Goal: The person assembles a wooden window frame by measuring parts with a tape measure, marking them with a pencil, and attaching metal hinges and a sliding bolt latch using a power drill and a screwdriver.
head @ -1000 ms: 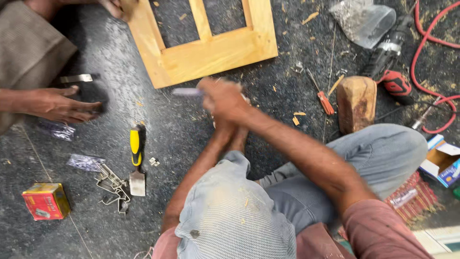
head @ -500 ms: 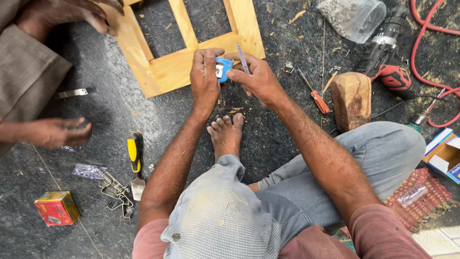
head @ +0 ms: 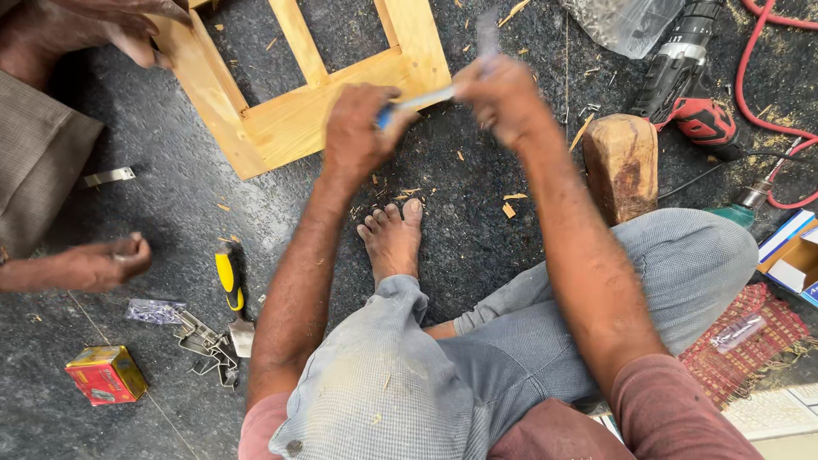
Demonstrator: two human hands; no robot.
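My left hand (head: pixel 356 129) grips a small blue object, seemingly a tape measure (head: pixel 388 115). A pale strip (head: pixel 426 98) runs from it to my right hand (head: pixel 503 98), which pinches the other end. A thin blurred thing sticks up from that hand. Both hands hover over the near corner of a light wooden frame (head: pixel 290 128) lying on the dark floor. My bare foot (head: pixel 392 238) rests just below them. Another person's hand (head: pixel 128 30) presses on the frame's far left corner.
The other person's second hand (head: pixel 102 264) lies at left near a metal strip (head: pixel 109 176). A yellow-handled scraper (head: pixel 228 285), metal clips (head: pixel 204 341) and a red box (head: pixel 106 373) lie lower left. A wood block (head: pixel 622 162), drill (head: pixel 690 77) and red cable (head: pixel 758 85) lie right.
My hands rose from near my foot to the frame's corner, then drew apart, pulling the pale strip out between them. The other person's lower hand has closed into a fist.
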